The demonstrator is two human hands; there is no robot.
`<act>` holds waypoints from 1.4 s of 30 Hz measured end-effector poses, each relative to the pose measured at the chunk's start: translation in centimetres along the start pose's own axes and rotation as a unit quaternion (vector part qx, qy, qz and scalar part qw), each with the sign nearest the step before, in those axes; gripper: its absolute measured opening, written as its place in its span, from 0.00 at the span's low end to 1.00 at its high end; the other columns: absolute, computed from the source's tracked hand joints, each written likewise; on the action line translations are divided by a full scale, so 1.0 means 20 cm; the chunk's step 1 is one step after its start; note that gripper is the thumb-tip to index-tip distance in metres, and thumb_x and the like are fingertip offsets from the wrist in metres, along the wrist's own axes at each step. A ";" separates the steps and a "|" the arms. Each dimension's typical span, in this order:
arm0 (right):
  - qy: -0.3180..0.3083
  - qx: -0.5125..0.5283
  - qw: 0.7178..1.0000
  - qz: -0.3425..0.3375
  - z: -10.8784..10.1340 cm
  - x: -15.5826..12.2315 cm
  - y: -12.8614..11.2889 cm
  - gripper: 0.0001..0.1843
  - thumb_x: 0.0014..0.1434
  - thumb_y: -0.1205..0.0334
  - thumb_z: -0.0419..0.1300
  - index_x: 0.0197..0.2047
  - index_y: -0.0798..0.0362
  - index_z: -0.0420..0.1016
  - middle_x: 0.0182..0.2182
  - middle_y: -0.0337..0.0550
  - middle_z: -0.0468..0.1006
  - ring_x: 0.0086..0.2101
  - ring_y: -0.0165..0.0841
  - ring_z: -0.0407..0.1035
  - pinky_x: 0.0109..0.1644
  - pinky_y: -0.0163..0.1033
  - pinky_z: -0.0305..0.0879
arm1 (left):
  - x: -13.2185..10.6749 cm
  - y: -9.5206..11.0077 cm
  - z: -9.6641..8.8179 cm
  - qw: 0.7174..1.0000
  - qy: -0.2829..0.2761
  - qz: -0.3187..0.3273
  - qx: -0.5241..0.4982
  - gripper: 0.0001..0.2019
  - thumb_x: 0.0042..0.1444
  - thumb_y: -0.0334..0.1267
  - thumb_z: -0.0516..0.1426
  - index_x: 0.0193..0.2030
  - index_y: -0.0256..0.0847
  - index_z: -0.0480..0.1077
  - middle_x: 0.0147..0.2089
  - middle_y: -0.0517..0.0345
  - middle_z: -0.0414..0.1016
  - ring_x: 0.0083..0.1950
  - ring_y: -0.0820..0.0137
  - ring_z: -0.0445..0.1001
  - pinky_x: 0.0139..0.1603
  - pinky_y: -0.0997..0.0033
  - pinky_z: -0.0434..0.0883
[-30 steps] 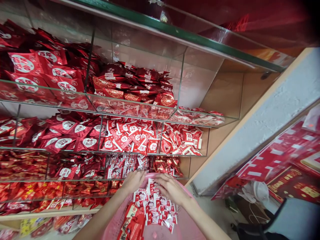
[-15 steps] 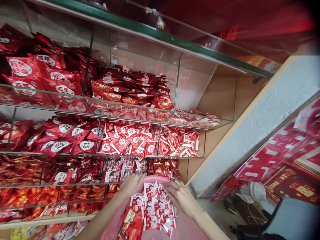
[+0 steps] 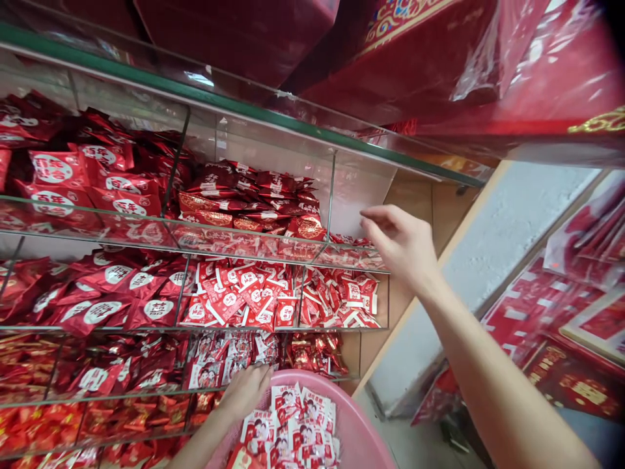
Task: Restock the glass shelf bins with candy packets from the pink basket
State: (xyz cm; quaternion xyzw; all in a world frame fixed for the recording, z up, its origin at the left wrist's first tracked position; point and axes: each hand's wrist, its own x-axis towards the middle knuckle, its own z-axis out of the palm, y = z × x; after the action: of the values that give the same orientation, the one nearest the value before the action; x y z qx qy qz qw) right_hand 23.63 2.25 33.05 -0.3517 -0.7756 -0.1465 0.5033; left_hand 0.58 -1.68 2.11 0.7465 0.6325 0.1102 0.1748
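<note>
While the left hand (image 3: 247, 391) lies with extended fingers at the shelf-side rim of a pink plastic basket (image 3: 364, 423), just beside the red-and-white sachets (image 3: 297, 423) heaped inside, the right hand (image 3: 400, 246) is well apart, raised and empty, its fingers loosely curled near the corner of a glass display shelf (image 3: 351, 251) stocked with red foil packets (image 3: 229, 293).

The sachets (image 3: 293, 423) are glossy printed plastic film, and the basket (image 3: 352, 407) is smooth, shiny pink plastic. The shelves (image 3: 254, 238) are smooth clear glass with a green trim (image 3: 244, 114); the packets (image 3: 117, 273) are shiny red foil. The panel (image 3: 410, 215) looks like matt wood laminate, the wall (image 3: 488, 273) rough white plaster.
</note>
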 end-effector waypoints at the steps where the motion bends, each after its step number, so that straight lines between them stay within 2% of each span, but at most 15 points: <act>1: -0.054 0.008 0.998 0.020 0.04 0.08 0.04 0.10 0.56 0.64 0.57 0.40 0.55 0.75 0.33 0.44 0.79 0.31 0.32 0.71 0.38 0.39 0.67 | 0.00 0.00 0.00 1.000 0.008 0.009 -0.001 0.22 0.63 0.45 0.37 0.39 0.46 0.71 0.43 0.57 0.78 0.44 0.64 0.75 0.42 0.69 0.65; 4: -0.228 0.017 0.970 0.086 0.17 0.23 0.19 0.13 0.52 0.65 0.60 0.42 0.58 0.75 0.37 0.48 0.79 0.35 0.33 0.72 0.39 0.39 0.67 | 0.01 -0.02 0.02 0.999 0.022 0.025 -0.008 0.22 0.63 0.46 0.37 0.37 0.47 0.71 0.41 0.56 0.78 0.42 0.63 0.76 0.41 0.68 0.66; 7: -0.344 0.022 0.927 0.147 0.28 0.27 0.28 0.11 0.53 0.61 0.60 0.39 0.55 0.77 0.38 0.47 0.80 0.35 0.33 0.72 0.39 0.38 0.67 | 0.01 -0.03 0.04 0.999 0.029 0.028 -0.024 0.23 0.63 0.46 0.36 0.38 0.48 0.71 0.41 0.56 0.78 0.42 0.64 0.76 0.41 0.68 0.66; 9: -0.377 0.048 0.911 0.161 0.31 0.26 0.32 0.11 0.55 0.56 0.58 0.36 0.52 0.78 0.35 0.44 0.80 0.32 0.32 0.72 0.38 0.38 0.68 | 0.01 -0.03 0.04 0.998 0.033 0.030 -0.035 0.23 0.63 0.46 0.36 0.39 0.48 0.71 0.42 0.56 0.78 0.42 0.64 0.76 0.42 0.68 0.67; 12: -0.384 0.104 0.903 0.164 0.31 0.23 0.34 0.14 0.53 0.51 0.59 0.34 0.51 0.79 0.31 0.40 0.80 0.29 0.30 0.71 0.35 0.36 0.68 | 0.00 -0.02 0.03 0.999 0.028 0.023 -0.036 0.23 0.63 0.46 0.36 0.40 0.48 0.71 0.42 0.56 0.78 0.42 0.64 0.76 0.41 0.68 0.67; 16: -0.382 0.141 0.893 0.190 0.29 0.22 0.36 0.15 0.47 0.51 0.62 0.34 0.52 0.79 0.27 0.37 0.78 0.26 0.27 0.68 0.33 0.33 0.66 | 0.00 -0.01 0.02 0.999 0.026 0.017 -0.031 0.22 0.63 0.45 0.36 0.37 0.47 0.70 0.42 0.57 0.78 0.42 0.64 0.76 0.41 0.68 0.67; 21: -0.306 0.154 0.911 0.228 0.28 0.20 0.34 0.16 0.48 0.49 0.60 0.28 0.55 0.78 0.17 0.35 0.72 0.18 0.25 0.59 0.23 0.31 0.59 | 0.00 -0.03 0.03 0.998 0.034 0.031 -0.040 0.22 0.63 0.45 0.37 0.36 0.47 0.70 0.40 0.57 0.78 0.40 0.65 0.76 0.39 0.68 0.67; 26: -0.175 0.220 0.930 0.237 0.29 0.21 0.34 0.17 0.47 0.49 0.61 0.23 0.55 0.73 0.16 0.35 0.69 0.19 0.25 0.60 0.23 0.31 0.59 | 0.01 -0.05 0.05 0.997 0.046 0.040 -0.040 0.22 0.63 0.46 0.36 0.36 0.47 0.71 0.39 0.57 0.78 0.40 0.63 0.76 0.39 0.67 0.67; 28: -0.072 0.254 0.934 0.241 0.28 0.24 0.33 0.17 0.49 0.48 0.60 0.24 0.55 0.71 0.19 0.36 0.70 0.21 0.26 0.62 0.25 0.32 0.61 | 0.01 -0.05 0.05 0.997 0.045 0.041 -0.037 0.23 0.63 0.46 0.36 0.37 0.47 0.71 0.39 0.56 0.78 0.40 0.63 0.77 0.39 0.67 0.67; 31: 0.067 0.293 0.934 0.193 0.20 0.23 0.26 0.17 0.55 0.47 0.56 0.31 0.54 0.71 0.25 0.38 0.72 0.25 0.27 0.66 0.29 0.34 0.64 | 0.01 -0.04 0.05 0.998 0.040 0.037 -0.029 0.24 0.64 0.46 0.35 0.38 0.47 0.72 0.40 0.55 0.78 0.41 0.63 0.76 0.40 0.66 0.67; 34: 0.071 0.333 0.924 0.172 0.09 0.11 0.09 0.15 0.59 0.49 0.52 0.41 0.51 0.70 0.29 0.39 0.72 0.26 0.27 0.68 0.28 0.33 0.64 | 0.00 -0.03 0.03 0.999 0.031 0.027 -0.017 0.24 0.64 0.46 0.35 0.40 0.47 0.72 0.42 0.54 0.78 0.43 0.63 0.76 0.42 0.67 0.67; 36: 0.028 0.387 0.895 0.217 0.06 -0.07 -0.04 0.14 0.60 0.51 0.53 0.46 0.48 0.68 0.29 0.38 0.72 0.24 0.26 0.67 0.25 0.31 0.62 | 0.00 -0.03 0.03 0.999 0.025 0.030 -0.007 0.24 0.64 0.46 0.35 0.41 0.46 0.72 0.42 0.55 0.78 0.43 0.64 0.76 0.42 0.67 0.67; 38: -0.029 0.468 0.827 0.310 0.09 -0.29 -0.15 0.15 0.59 0.54 0.56 0.49 0.47 0.67 0.27 0.36 0.71 0.22 0.24 0.63 0.23 0.30 0.60 | 0.00 -0.03 0.04 0.999 0.025 0.039 0.000 0.25 0.64 0.46 0.35 0.40 0.45 0.71 0.42 0.55 0.78 0.42 0.64 0.76 0.41 0.68 0.67; 39: -0.062 0.507 0.777 0.367 0.12 -0.41 -0.20 0.16 0.58 0.55 0.58 0.49 0.48 0.68 0.26 0.36 0.70 0.21 0.23 0.62 0.22 0.29 0.60 | 0.01 -0.03 0.04 0.999 0.026 0.042 0.004 0.25 0.64 0.46 0.35 0.40 0.44 0.71 0.42 0.54 0.78 0.42 0.64 0.76 0.41 0.68 0.67; 42: -0.127 0.598 0.588 0.530 0.27 -0.75 -0.27 0.16 0.56 0.56 0.61 0.46 0.52 0.70 0.27 0.37 0.71 0.22 0.21 0.62 0.24 0.27 0.60 | 0.02 -0.04 0.05 0.999 0.028 0.043 0.010 0.24 0.65 0.45 0.35 0.40 0.44 0.71 0.41 0.54 0.78 0.41 0.65 0.76 0.40 0.68 0.67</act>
State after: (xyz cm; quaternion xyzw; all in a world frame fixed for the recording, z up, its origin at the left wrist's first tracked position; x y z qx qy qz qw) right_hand 20.04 -4.43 18.02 -0.3360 -0.4207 0.6888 0.4854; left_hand 0.28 -1.39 0.80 0.7716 0.6054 0.1320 0.1441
